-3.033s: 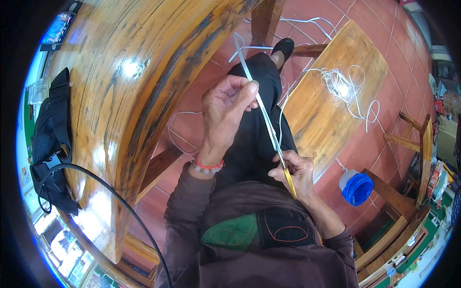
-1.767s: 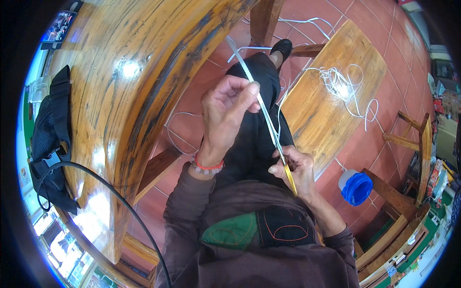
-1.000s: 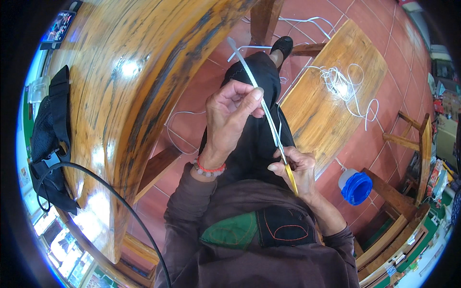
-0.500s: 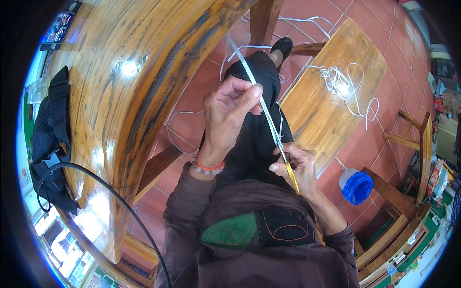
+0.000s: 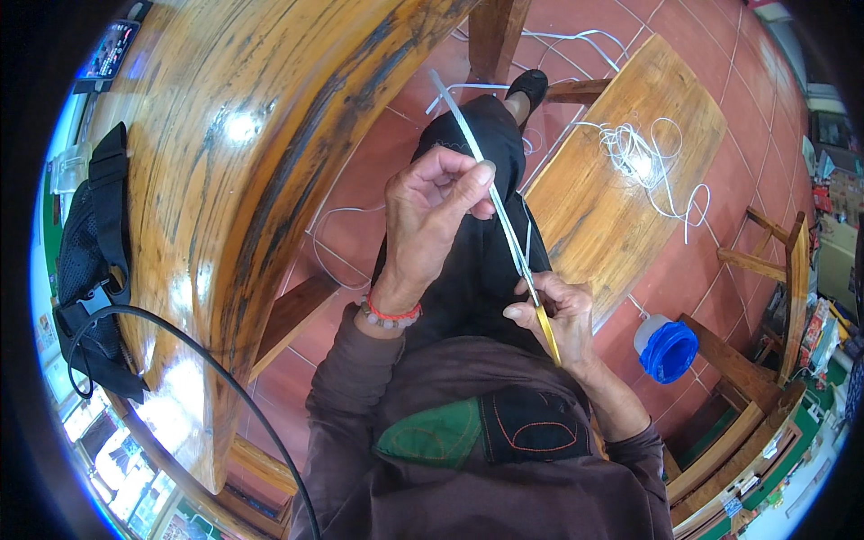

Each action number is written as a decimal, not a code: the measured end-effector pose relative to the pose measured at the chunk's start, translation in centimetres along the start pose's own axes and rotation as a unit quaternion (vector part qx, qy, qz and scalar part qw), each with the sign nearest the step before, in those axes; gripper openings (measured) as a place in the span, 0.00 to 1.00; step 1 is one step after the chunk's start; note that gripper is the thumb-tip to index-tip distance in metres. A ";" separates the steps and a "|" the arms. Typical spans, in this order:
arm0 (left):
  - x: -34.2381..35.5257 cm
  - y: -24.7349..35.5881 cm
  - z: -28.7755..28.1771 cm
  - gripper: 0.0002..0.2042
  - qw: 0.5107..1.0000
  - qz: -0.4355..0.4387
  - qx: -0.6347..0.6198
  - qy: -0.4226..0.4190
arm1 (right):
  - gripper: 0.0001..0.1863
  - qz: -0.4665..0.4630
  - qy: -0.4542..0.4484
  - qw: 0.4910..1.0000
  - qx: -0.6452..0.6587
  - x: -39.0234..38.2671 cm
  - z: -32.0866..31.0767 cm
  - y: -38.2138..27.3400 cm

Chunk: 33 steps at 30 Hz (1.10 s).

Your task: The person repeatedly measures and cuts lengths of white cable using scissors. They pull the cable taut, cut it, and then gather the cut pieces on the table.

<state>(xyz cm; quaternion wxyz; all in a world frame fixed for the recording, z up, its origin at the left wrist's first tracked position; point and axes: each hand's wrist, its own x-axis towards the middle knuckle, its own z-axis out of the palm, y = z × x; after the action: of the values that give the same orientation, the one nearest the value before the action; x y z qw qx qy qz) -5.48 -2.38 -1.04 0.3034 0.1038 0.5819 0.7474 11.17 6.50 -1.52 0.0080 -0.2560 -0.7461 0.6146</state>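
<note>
My left hand [image 5: 441, 202] pinches a narrow white woven strip [image 5: 466, 132] between thumb and fingers, above my dark trouser leg. The strip runs slantwise, its free end pointing up and left toward the big table. At its lower end, my right hand [image 5: 558, 310] grips a slim tool with a yellow handle [image 5: 547, 333]. The tool's narrow metal tip meets the strip; its exact shape and how it sits in the strip cannot be made out. A thin white strand [image 5: 527, 243] hangs beside the strip near my right hand.
A loose tangle of white cord [image 5: 634, 157] lies on a wooden bench [image 5: 621, 225] to the right. The glossy wooden table [image 5: 207, 180] fills the left, with a black strapped bag [image 5: 94, 252] on it. A blue-lined bin [image 5: 668, 351] stands on the tiles by a wooden chair [image 5: 790, 288].
The thin loose strand that hung from the strip's upper end is no longer seen there. My left hand has shifted very slightly; my right hand keeps its place.
</note>
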 end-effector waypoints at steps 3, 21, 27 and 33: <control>0.0 -0.1 0.1 0.06 1.000 -0.008 -0.013 0.001 | 0.19 -0.001 0.007 1.000 -0.004 -0.2 0.1 0.0; 0.2 0.1 -0.1 0.04 1.000 0.005 -0.019 0.000 | 0.21 0.006 -0.023 0.999 0.043 0.4 -0.1 0.0; 0.2 0.0 -0.1 0.04 1.000 0.005 -0.024 -0.005 | 0.19 -0.004 -0.017 1.000 0.013 0.3 -0.1 -0.3; 0.1 0.0 -0.1 0.03 1.000 0.005 -0.025 -0.006 | 0.19 -0.005 -0.010 1.000 0.005 0.3 -0.2 -0.4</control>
<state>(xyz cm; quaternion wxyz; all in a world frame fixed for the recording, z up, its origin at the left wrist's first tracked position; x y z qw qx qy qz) -5.64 -2.40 -1.12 0.3056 0.1036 0.5604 0.7628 10.85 6.71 -1.17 0.0049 -0.2459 -0.7443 0.6209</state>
